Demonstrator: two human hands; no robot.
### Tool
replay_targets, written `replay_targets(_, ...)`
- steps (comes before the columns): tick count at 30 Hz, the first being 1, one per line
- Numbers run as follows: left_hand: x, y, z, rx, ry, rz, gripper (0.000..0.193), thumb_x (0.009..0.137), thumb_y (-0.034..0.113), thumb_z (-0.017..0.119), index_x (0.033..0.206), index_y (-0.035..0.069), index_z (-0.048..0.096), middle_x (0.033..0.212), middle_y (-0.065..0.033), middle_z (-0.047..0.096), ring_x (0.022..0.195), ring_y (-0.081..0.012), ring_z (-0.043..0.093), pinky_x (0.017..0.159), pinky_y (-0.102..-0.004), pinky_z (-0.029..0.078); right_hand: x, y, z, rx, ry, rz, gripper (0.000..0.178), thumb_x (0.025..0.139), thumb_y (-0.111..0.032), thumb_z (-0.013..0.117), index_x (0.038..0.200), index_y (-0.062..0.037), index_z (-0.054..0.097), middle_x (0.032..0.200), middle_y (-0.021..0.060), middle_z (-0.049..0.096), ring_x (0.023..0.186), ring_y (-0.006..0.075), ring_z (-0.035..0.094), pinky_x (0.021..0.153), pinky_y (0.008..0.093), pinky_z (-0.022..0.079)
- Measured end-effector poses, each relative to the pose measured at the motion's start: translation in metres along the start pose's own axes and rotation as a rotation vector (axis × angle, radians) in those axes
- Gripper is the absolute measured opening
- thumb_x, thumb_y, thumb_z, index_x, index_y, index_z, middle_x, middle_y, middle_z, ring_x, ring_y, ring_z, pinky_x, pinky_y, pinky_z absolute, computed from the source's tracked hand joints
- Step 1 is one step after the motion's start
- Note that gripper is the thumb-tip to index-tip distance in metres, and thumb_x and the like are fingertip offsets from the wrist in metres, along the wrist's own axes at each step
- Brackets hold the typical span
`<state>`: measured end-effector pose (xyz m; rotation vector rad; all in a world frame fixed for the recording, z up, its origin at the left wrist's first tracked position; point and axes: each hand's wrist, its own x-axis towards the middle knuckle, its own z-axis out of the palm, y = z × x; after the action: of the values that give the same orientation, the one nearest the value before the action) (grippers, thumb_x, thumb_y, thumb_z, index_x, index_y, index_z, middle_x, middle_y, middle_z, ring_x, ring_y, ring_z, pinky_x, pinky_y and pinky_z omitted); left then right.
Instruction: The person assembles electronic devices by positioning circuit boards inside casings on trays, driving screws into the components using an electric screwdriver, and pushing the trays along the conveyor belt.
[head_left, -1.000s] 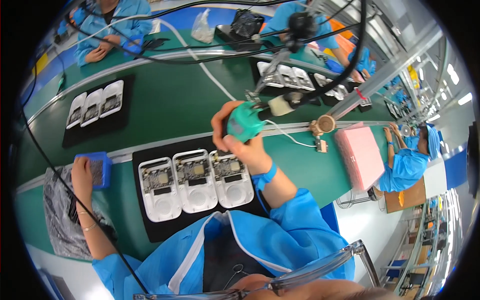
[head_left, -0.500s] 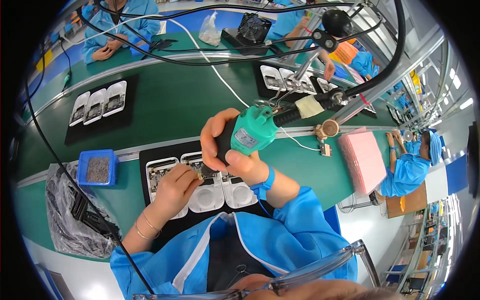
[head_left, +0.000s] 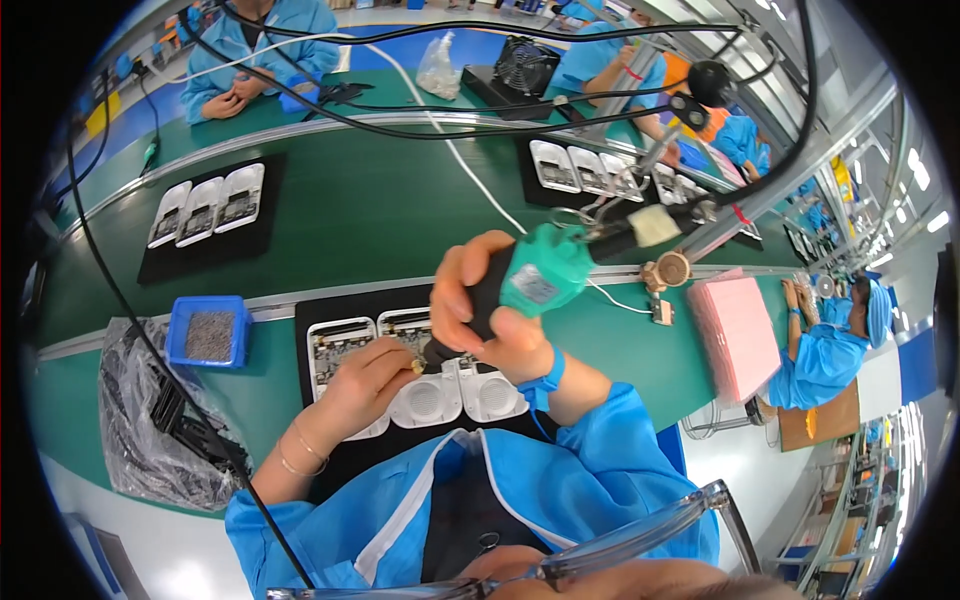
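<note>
My right hand [head_left: 490,300] is wrapped round a green-and-black electric screwdriver [head_left: 545,270], held at a slant with its lower end toward the white housings. My left hand [head_left: 368,385] is pinched just beside that lower end. A tiny yellowish bit shows at its fingertips, too small to name. Under both hands stand white plastic housings with circuit boards inside: a left housing [head_left: 328,342], a middle housing [head_left: 425,402] and a right housing [head_left: 492,398]. They lie in a row on a black mat [head_left: 312,312]. My hands hide the screwdriver's tip and parts of the boards.
Left of the mat are a blue bin [head_left: 243,335] of small grey parts and a clear bag [head_left: 130,430] of black pieces. Pink sheets [head_left: 735,335] are stacked at right. More housings [head_left: 200,210] lie across the bench. Cables hang overhead; co-workers sit beyond and at right.
The whole view has shifted slightly. My right hand and the screwdriver have moved a little to the right over the housings, and my left hand has followed slightly rightward, still pinched.
</note>
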<state>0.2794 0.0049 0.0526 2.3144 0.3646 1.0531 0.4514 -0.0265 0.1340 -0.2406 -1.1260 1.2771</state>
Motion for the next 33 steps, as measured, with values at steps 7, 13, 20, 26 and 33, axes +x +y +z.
replay_targets(7,0.001,0.0,0.001,-0.063,-0.008,-0.003,0.015,0.072,0.002,0.068,0.081,-0.002,0.056,0.08,-0.0114,0.055,0.072,-0.0272,0.056,0.061,-0.0338,0.047,-0.003,-0.007,-0.003,0.075,-0.106,-0.02,0.04,0.076,-0.023,0.066,0.098,-0.0064,0.038,0.078,0.0091,0.045,0.05,0.0104,0.043,0.044,0.0225,0.035)
replay_targets(13,-0.005,-0.01,-0.001,0.085,0.036,-0.064,0.027,0.073,0.006,0.066,0.097,-0.001,0.056,0.097,-0.0152,0.057,0.087,-0.0315,0.057,0.074,-0.0357,0.049,0.01,-0.004,-0.018,-0.189,-0.095,-0.108,0.035,0.074,-0.003,0.062,0.1,-0.0058,0.038,0.083,0.0095,0.048,0.062,0.0112,0.048,0.054,0.0239,0.043)
replay_targets(20,-0.023,-0.004,0.029,0.591,-0.296,-0.017,0.061,0.073,0.031,0.064,0.114,-0.011,0.048,0.119,-0.0261,0.045,0.12,-0.0413,0.036,0.102,-0.0443,0.031,0.03,0.036,-0.026,-0.245,0.06,-0.037,0.029,0.073,0.004,0.06,0.099,-0.0029,0.048,0.084,0.0051,0.054,0.065,0.0074,0.05,0.055,0.0217,0.042)
replay_targets(26,-0.021,-0.004,0.032,0.617,-0.353,-0.045,0.065,0.076,0.04,0.06,0.115,-0.011,0.047,0.12,-0.028,0.044,0.122,-0.0455,0.031,0.103,-0.0491,0.027,0.039,0.057,-0.026,-0.365,0.098,0.003,0.021,0.073,0.003,0.059,0.092,-0.0024,0.052,0.077,0.0002,0.054,0.064,0.0057,0.049,0.057,0.022,0.04)
replay_targets(33,-0.019,-0.006,0.032,0.648,-0.38,-0.046,0.066,0.079,0.046,0.055,0.114,-0.009,0.047,0.117,-0.0272,0.045,0.122,-0.0459,0.032,0.102,-0.0496,0.028,0.041,0.067,-0.034,-0.445,-0.007,-0.032,0.027,0.078,0.005,0.054,0.1,-0.0041,0.043,0.082,0.0095,0.049,0.052,0.0111,0.046,0.046,0.0241,0.037)
